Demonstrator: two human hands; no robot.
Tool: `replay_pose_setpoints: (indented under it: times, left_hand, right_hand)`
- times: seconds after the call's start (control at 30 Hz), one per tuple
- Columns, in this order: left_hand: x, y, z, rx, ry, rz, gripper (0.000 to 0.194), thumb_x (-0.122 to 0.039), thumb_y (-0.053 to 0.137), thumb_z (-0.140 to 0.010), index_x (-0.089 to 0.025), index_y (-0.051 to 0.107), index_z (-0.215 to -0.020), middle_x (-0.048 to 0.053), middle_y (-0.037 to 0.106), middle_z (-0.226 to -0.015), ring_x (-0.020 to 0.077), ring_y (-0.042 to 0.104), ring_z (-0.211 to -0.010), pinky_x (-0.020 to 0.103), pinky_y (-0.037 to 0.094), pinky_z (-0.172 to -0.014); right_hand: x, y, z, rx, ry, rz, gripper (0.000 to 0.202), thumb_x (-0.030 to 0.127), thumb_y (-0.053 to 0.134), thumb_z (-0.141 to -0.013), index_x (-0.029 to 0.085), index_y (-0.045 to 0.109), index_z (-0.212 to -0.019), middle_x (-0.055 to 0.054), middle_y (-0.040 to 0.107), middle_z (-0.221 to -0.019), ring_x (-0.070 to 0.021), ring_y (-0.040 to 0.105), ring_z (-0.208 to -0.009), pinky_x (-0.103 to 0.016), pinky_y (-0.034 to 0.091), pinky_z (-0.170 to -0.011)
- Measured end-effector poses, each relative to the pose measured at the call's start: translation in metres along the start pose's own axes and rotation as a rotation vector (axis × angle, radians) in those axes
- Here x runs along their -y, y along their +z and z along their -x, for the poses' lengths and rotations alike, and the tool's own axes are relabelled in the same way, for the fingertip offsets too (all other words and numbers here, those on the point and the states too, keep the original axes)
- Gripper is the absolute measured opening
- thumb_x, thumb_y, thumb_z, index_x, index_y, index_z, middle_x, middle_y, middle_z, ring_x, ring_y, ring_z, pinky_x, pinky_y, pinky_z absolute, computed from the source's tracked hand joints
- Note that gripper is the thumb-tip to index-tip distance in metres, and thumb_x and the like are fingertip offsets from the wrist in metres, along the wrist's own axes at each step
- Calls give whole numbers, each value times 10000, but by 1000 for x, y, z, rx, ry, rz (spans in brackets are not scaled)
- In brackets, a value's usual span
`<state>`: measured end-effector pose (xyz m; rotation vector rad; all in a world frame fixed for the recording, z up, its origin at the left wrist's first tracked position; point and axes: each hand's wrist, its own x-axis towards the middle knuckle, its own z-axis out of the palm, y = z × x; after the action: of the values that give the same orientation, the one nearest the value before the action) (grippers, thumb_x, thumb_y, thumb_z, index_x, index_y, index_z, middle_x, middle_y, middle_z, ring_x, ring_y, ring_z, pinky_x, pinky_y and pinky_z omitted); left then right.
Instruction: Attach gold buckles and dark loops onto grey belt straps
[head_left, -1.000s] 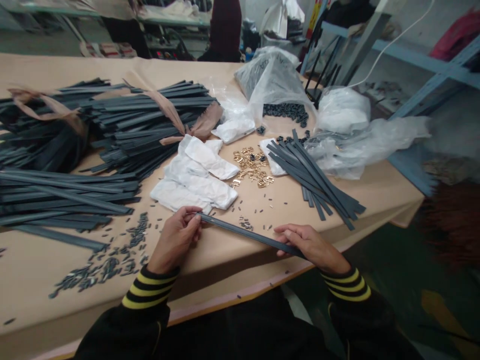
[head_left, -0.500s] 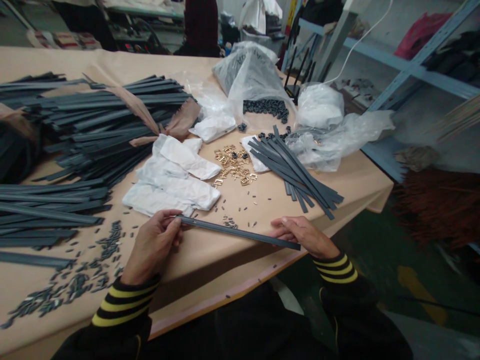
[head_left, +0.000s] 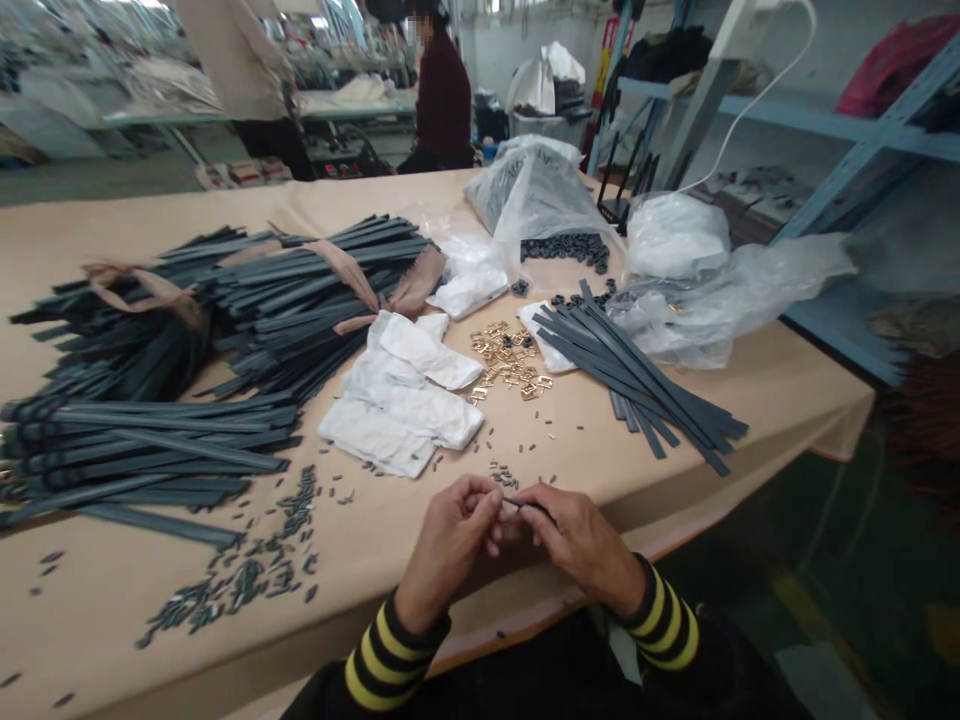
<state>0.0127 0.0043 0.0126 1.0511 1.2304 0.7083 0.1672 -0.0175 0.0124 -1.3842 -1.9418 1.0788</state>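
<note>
My left hand (head_left: 456,530) and my right hand (head_left: 581,535) meet over the table's front edge, fingers bent into pinches. Between the fingertips runs a dark grey strap (head_left: 517,503), seen almost edge-on. My right thumb and fingers grip it, and its end is at my left fingertips; most of it is hidden. Just beyond my hands lie a few small dark pieces (head_left: 504,474). Gold-coloured buckles (head_left: 517,362) are heaped farther back. To their right, loose dark grey straps (head_left: 637,375) lie crossed in a pile.
White cloth-like pieces (head_left: 401,395) lie left of the buckles. Bundled straps (head_left: 315,290) and a strap stack (head_left: 157,450) fill the left side, with scattered small pieces (head_left: 247,575) in front. A plastic bag (head_left: 536,195) spills dark rings (head_left: 566,250). Shelving (head_left: 847,150) stands right; people (head_left: 442,95) are behind.
My hands, earlier apart with the strap stretched out between them, have come together. The strap now shows only as a short stretch. The view has swung left and up.
</note>
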Motion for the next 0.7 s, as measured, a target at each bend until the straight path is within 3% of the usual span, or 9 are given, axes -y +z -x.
replay_pose_setpoints:
  times: [0.13,0.23,0.3,0.4,0.47,0.6,0.7]
  left_hand:
    - [-1,0,-6,87,32,-140,269,-403,476,-786,-145,493,-713,-36,524,-533,68,458,-416,180,369,-407]
    - [-13,-8,-20,118,191,-413,273,-369,439,-819,-149,529,-685,-26,517,-543,86,474,-474,199,378,-467]
    - [-25,-15,-34,9,352,-623,260,-349,418,-835,-156,553,-725,-7,540,-601,110,499,-548,228,407,-542]
    - [-34,-29,-55,-208,615,-939,211,-304,417,-839,-153,555,-890,66,585,-856,176,532,-798,309,426,-740]
    - [-34,-38,-65,-229,706,-1145,223,-283,454,-817,-143,535,-970,111,551,-1019,220,493,-944,363,397,-830]
    - [-35,-48,-76,-169,630,-1414,171,-271,454,-811,-148,556,-870,109,552,-978,232,494,-901,368,405,-786]
    - [-52,-45,-91,-114,533,-1447,216,-286,393,-845,-160,557,-781,75,564,-815,190,525,-761,297,414,-674]
  right_hand:
    - [-5,-8,-4,49,62,-56,179,184,377,-871,168,555,-859,-19,625,-716,-123,575,-648,-247,416,-658]
    - [-8,-20,-9,75,100,-161,182,195,359,-876,161,530,-828,-26,636,-737,-126,584,-692,-258,422,-689]
    - [-12,-29,-13,68,131,-289,198,215,339,-882,150,510,-806,-40,631,-758,-124,583,-706,-264,432,-703]
    - [-23,-37,-17,38,197,-504,192,250,345,-873,136,482,-801,-42,604,-751,-100,546,-616,-240,444,-620]
    - [-33,-39,-18,8,243,-602,174,270,370,-857,134,473,-820,-17,571,-705,-75,481,-518,-213,422,-519]
    - [-46,-36,-19,-71,296,-688,189,301,381,-844,139,478,-847,29,495,-640,-52,378,-434,-176,364,-408]
    - [-47,-34,-26,-142,290,-664,195,307,379,-841,140,476,-817,38,475,-618,-44,353,-414,-159,327,-374]
